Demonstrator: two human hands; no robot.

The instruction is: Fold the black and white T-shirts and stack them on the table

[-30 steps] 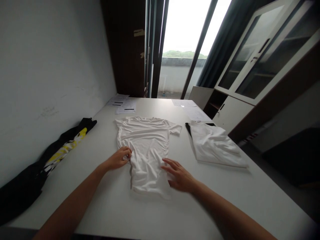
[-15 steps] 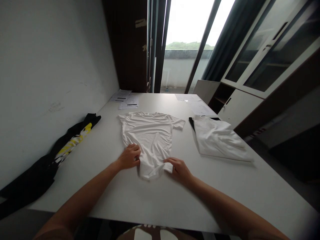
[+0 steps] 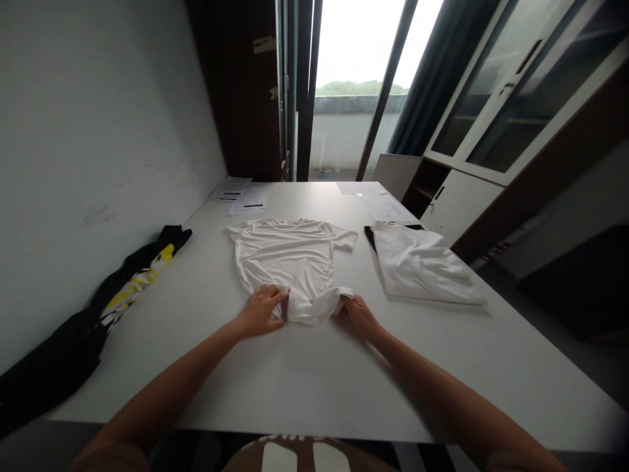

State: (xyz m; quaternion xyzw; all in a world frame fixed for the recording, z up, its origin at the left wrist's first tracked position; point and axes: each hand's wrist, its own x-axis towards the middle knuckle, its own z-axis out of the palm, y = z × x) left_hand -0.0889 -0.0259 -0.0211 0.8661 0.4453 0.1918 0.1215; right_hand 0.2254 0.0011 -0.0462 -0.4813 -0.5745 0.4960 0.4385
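A white T-shirt point(image 3: 287, 252) lies spread on the white table point(image 3: 304, 380), its collar and sleeves toward the window and its body wrinkled. At the near left of its hem, my left hand point(image 3: 265, 309) is closed on the fabric, thumb and fingers pinching it. My right hand point(image 3: 358, 314) grips the hem's near right corner and lifts it a little, so the edge curls upward. Between the two hands the hem is bunched and partly turned up.
Folded white clothing point(image 3: 417, 265) over something black lies on the right. A black garment with yellow and white print point(image 3: 132, 288) lies along the left wall. Paper sheets point(image 3: 246, 200) rest at the far left, more papers point(image 3: 386, 206) at the far right.
Both hands still hold the hem. The bottom edge of the shirt has moved away from me and turned up, my right hand raising its corner. The view has shifted slightly.
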